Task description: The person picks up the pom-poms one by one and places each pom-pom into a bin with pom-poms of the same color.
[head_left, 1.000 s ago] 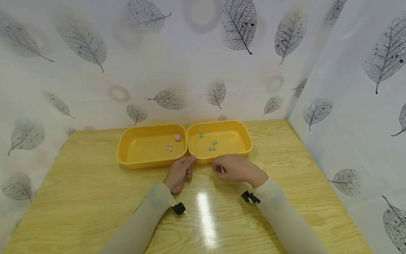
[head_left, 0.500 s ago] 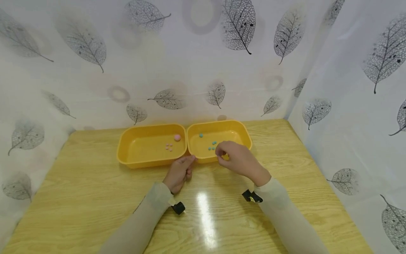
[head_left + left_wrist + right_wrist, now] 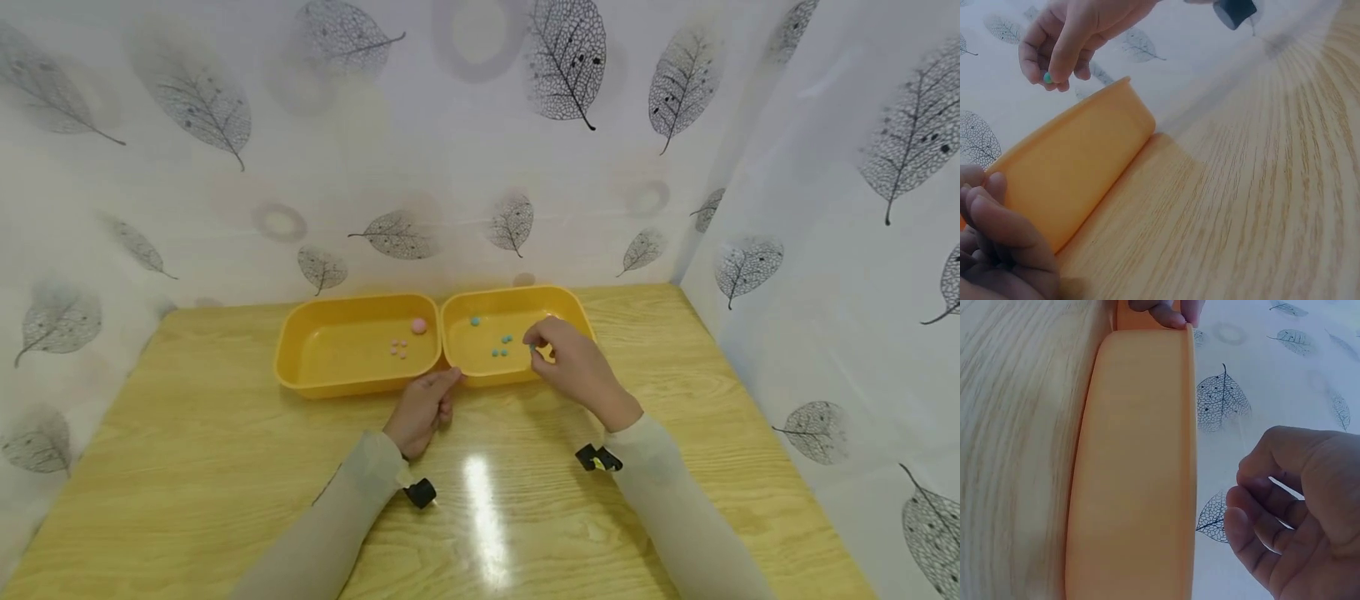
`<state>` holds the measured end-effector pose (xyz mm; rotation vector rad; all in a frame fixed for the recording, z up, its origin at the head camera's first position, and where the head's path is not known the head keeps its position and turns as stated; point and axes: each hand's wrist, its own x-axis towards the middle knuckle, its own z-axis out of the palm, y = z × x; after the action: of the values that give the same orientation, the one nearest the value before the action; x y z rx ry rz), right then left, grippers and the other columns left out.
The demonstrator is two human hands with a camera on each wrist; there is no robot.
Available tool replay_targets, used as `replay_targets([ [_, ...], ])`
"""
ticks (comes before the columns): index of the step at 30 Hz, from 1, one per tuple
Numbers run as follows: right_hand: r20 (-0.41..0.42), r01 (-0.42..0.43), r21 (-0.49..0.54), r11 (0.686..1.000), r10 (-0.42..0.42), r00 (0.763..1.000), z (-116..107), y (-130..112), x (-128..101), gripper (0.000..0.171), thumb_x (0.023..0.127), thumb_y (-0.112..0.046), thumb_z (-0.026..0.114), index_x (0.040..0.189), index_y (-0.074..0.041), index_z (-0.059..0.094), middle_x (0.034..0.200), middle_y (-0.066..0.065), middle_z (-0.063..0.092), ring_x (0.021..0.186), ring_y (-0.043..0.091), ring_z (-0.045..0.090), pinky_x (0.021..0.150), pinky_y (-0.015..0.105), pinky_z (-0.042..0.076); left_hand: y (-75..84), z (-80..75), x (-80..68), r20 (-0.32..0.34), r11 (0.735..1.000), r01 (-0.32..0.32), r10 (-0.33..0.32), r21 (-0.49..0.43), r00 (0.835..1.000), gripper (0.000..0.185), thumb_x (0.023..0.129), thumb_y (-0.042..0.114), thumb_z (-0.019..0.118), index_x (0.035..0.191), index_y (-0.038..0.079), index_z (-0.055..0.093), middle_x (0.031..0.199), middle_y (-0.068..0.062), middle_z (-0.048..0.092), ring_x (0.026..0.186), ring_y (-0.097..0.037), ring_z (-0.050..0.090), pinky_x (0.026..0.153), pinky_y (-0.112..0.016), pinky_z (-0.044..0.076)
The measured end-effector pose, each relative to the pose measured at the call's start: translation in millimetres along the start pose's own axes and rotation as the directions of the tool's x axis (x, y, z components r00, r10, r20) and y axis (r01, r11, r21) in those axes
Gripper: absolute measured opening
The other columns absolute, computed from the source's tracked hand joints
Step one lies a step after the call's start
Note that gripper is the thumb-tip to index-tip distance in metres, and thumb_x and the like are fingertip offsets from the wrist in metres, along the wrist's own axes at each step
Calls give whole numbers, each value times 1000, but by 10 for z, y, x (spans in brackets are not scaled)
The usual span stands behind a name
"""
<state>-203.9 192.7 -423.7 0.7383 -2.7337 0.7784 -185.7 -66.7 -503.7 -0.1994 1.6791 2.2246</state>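
Observation:
Two yellow trays stand side by side: the left tray (image 3: 352,298) holds a pink ball (image 3: 418,326) and small pink beads (image 3: 399,348), the right tray (image 3: 517,290) holds small blue beads (image 3: 501,346). My right hand (image 3: 534,348) hovers over the right tray's inside and pinches a small teal bead (image 3: 1048,78) between thumb and fingertips. My left hand (image 3: 423,407) rests on the table with loosely curled fingers, its index fingertip touching the front wall where the trays meet. In the right wrist view the right tray's wall (image 3: 1135,456) fills the middle.
The wooden table (image 3: 225,467) stretches wide in front of and beside the trays. Leaf-patterned curtains (image 3: 825,250) close off the back and both sides. Black wrist-camera mounts (image 3: 596,458) sit on both sleeves.
My right hand lifted off the table in front of the right tray and moved forward over its inside, still pinching. The left hand stayed put.

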Motion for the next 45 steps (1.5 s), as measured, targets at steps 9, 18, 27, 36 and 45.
replay_targets([
  [9, -24, -81, 16, 997, 82, 996, 41, 56, 31, 12, 97, -10, 70, 109, -7, 70, 103, 6, 68, 94, 30, 64, 78, 39, 55, -1, -18, 0, -2, 1000, 17, -17, -5, 1000, 33, 104, 31, 65, 116, 1, 71, 70, 2, 49, 60, -7, 43, 52, -19, 41],
  [18, -33, -92, 37, 995, 94, 995, 139, 117, 61, 7, 98, -17, 73, 101, -13, 69, 95, 1, 68, 88, 20, 63, 74, 35, 54, -26, -30, 12, -6, 1000, -2, 1, -18, 1000, 30, 104, 28, 65, 113, 0, 71, 69, 2, 48, 59, -7, 43, 53, -20, 40],
  [27, -32, -104, 36, 994, 106, 994, 206, 194, 100, 7, 96, -12, 71, 103, -10, 71, 97, 3, 70, 88, 21, 63, 77, 37, 56, -22, -13, 6, -1, 1000, -6, 6, -4, 1000, 30, 105, 27, 64, 113, -1, 70, 67, 2, 47, 57, -7, 44, 53, -20, 41],
  [36, 71, -135, -6, 991, 135, 988, 146, 222, 318, 7, 98, -16, 69, 101, -11, 71, 94, 3, 70, 86, 20, 63, 77, 39, 54, 6, -13, 28, -11, 1000, -16, 16, 17, 1000, 32, 104, 30, 65, 113, 1, 71, 67, 2, 47, 57, -8, 44, 52, -20, 41],
  [45, 201, -113, -79, 990, 126, 971, 91, 302, 493, 14, 97, -12, 66, 107, -7, 73, 100, 4, 72, 91, 21, 66, 84, 40, 55, -13, 59, -28, -60, 993, -67, 73, 92, 996, 35, 102, 34, 68, 111, 0, 73, 66, 2, 48, 57, -9, 43, 52, -22, 42],
])
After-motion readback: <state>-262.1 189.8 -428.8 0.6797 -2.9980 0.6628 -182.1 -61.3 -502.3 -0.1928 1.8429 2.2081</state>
